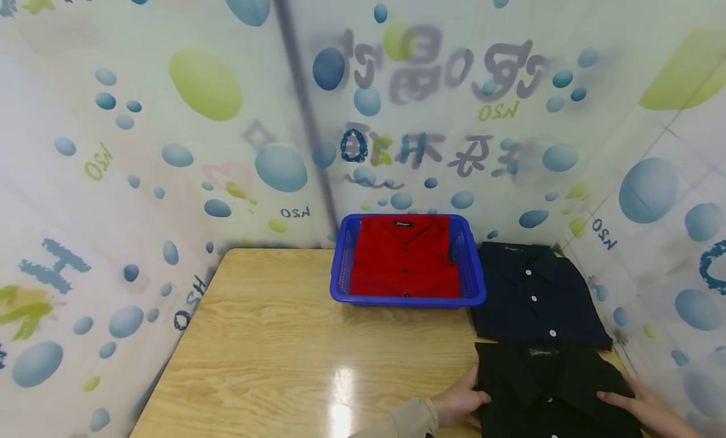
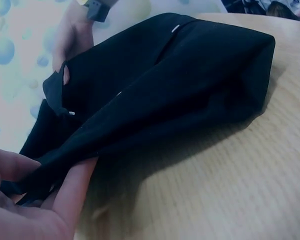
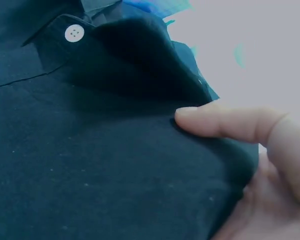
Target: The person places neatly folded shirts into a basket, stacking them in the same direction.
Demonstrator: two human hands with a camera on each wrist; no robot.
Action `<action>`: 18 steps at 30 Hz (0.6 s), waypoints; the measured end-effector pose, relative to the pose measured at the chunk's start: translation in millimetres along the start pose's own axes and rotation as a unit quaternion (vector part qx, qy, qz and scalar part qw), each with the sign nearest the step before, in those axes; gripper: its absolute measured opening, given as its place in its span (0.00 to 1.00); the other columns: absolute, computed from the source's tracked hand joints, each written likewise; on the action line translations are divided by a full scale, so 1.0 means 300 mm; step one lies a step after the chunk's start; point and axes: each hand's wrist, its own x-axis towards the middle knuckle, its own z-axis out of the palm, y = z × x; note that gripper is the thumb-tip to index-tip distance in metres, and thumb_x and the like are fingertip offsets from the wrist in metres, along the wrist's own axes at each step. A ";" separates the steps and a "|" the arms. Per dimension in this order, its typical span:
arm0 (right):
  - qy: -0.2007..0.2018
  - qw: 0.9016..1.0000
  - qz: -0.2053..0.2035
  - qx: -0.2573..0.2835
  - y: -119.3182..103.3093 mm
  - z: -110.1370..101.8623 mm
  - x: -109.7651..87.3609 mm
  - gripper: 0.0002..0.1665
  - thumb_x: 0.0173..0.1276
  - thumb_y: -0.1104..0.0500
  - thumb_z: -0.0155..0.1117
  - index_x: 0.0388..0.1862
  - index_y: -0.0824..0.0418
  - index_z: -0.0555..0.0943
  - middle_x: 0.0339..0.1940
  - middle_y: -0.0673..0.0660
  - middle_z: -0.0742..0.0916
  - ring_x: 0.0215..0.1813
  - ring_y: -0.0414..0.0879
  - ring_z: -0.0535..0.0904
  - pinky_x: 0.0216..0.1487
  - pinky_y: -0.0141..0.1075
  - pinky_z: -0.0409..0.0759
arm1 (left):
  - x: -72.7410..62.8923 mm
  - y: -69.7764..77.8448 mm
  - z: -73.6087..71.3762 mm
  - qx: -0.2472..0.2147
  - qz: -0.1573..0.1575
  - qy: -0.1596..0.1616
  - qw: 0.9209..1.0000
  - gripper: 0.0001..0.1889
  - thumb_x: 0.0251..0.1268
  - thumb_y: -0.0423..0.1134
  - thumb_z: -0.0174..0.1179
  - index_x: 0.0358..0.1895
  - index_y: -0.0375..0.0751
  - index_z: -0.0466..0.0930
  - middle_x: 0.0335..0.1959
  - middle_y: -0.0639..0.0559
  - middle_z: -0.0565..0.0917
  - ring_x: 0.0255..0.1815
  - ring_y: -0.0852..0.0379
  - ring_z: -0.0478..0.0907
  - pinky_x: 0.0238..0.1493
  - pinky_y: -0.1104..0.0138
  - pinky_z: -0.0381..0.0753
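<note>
Going left to right, we get wood table first, then the blue basket by the back wall with the red shirt folded inside; we'd count that one as placed. Next comes the left hand, pinching the black shirt at its left edge, thumb above, fingers beneath. Behind the black shirt, just right of the basket, the navy shirt lies folded on the table; we read it as neatly laid. Far right, the right hand grips the black shirt's other side, thumb on top. So we judge two shirts settled and one in handling: the black one, not yet let go, looks to be what's left.

The black shirt is at the front right, directly in front of the navy one; we can't tell if they touch. The left wrist view shows it slanted, its near side raised off the wood with shadow underneath. We see a folded, fairly neat dark rectangle, collar end toward the back with a small label, a pale button at the front, and a collar flap standing up a bit toward the right hand. Lower end cut off in the head view.
</note>
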 end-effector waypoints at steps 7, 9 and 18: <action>-0.001 0.999 -0.030 -0.019 -0.030 -0.010 -0.045 0.66 0.70 0.45 0.58 0.64 0.78 0.17 0.61 0.87 0.28 0.62 0.83 0.24 0.57 0.76 0.37 | -0.024 0.037 -0.006 0.033 0.007 -0.031 0.999 0.35 0.62 0.20 0.47 0.71 0.54 0.58 0.60 0.47 0.70 0.43 0.42 0.80 0.35 0.40 0.80; 0.001 0.999 -0.031 -0.029 -0.039 -0.016 -0.061 0.67 0.69 0.44 0.58 0.65 0.79 0.17 0.61 0.87 0.27 0.62 0.83 0.23 0.56 0.76 0.37 | -0.031 0.055 -0.011 0.033 0.009 -0.047 0.998 0.36 0.63 0.21 0.47 0.72 0.55 0.56 0.63 0.48 0.67 0.47 0.44 0.78 0.37 0.41 0.80; 0.059 0.991 -0.116 -0.041 -0.110 -0.011 -0.104 0.60 0.72 0.50 0.57 0.69 0.75 0.23 0.65 0.82 0.26 0.63 0.82 0.20 0.53 0.78 0.33 | -0.053 0.126 -0.054 0.076 0.065 -0.051 0.994 0.36 0.66 0.23 0.48 0.73 0.57 0.54 0.57 0.48 0.73 0.41 0.51 0.80 0.31 0.51 0.83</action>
